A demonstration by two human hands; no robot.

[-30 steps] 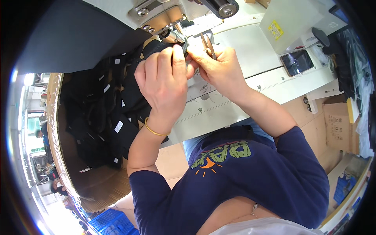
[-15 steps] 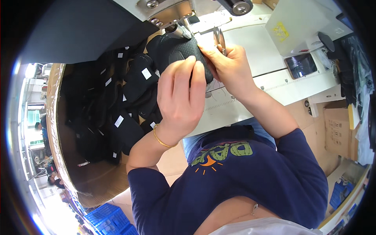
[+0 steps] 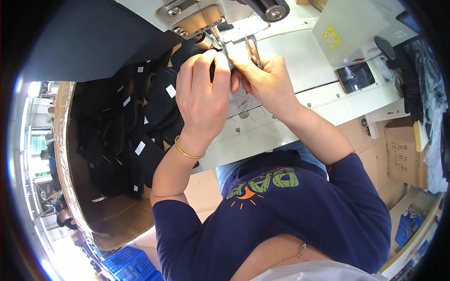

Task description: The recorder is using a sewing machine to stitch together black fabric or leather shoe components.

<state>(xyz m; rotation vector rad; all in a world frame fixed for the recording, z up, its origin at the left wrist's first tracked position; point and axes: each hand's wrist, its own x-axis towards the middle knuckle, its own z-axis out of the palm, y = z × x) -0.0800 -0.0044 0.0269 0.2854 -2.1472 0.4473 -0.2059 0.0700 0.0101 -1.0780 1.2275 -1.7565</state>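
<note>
A black textured fabric piece (image 3: 228, 58) sits at the presser foot (image 3: 214, 43) of a sewing machine (image 3: 199, 21). My left hand (image 3: 204, 96) is closed on the piece from the near left, fingers bent over it and hiding most of it. On its right edge, the thumb and fingers of my right hand (image 3: 269, 84) press the fabric. That same hand also keeps a pair of small dark scissors (image 3: 252, 49) tucked in its grip, blades pointing away from me. The needle tip is hard to make out.
On the left stands a large cardboard box (image 3: 65, 154) with many black pieces (image 3: 160, 100) bearing white labels. A phone (image 3: 355, 77) lies on the white machine table (image 3: 300, 56) at right. A blue crate (image 3: 126, 264) stands low left, and a carton (image 3: 404, 152) is on the right.
Both hands have drawn closer to the presser foot, and the fabric piece has turned and folded so less of it shows. The scissors stay in my right hand. The whole view has shifted slightly.
</note>
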